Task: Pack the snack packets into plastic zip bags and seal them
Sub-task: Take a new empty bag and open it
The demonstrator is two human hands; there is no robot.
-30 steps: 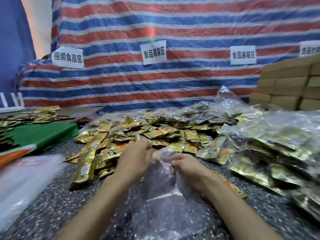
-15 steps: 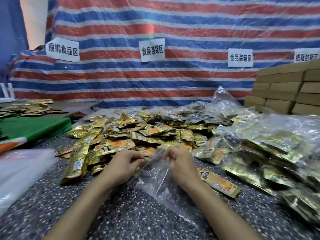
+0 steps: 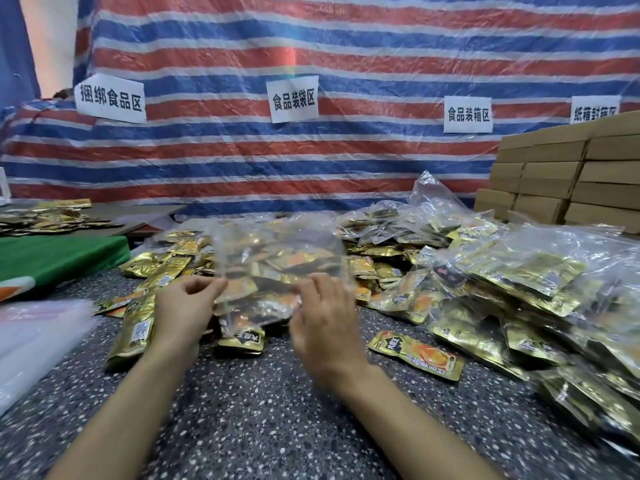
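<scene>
Striped plastic tarpaulin (image 3: 346, 161) fills the back of your view, and below it the speckled table (image 3: 259, 410) carries everything else. To your right a slumped heap of filled bags (image 3: 519, 271) lies in front of stacked cardboard boxes (image 3: 571, 174). Straight ahead spreads the loose pile of gold snack packets (image 3: 374, 265).

Over that pile you hold a clear zip bag (image 3: 277, 251), raised off the table between your hands. Your left hand (image 3: 183, 310) pinches its lower left edge between thumb and forefinger, the other fingers loosely curled. Your right hand (image 3: 323, 320) seems to pinch the lower right edge the same way, though blur hides the exact contact. Whether the bag holds anything I cannot tell, since the pile shows through it.

I judge the film thin, limp, slippery and nearly weightless. It will fold and cling rather than stand open, so take it at the stiffer zip strip by the mouth, one side in each hand. The foil packets look light and smooth; grip them by a flat sealed end. One single packet (image 3: 415, 355) lies near your right hand.
</scene>
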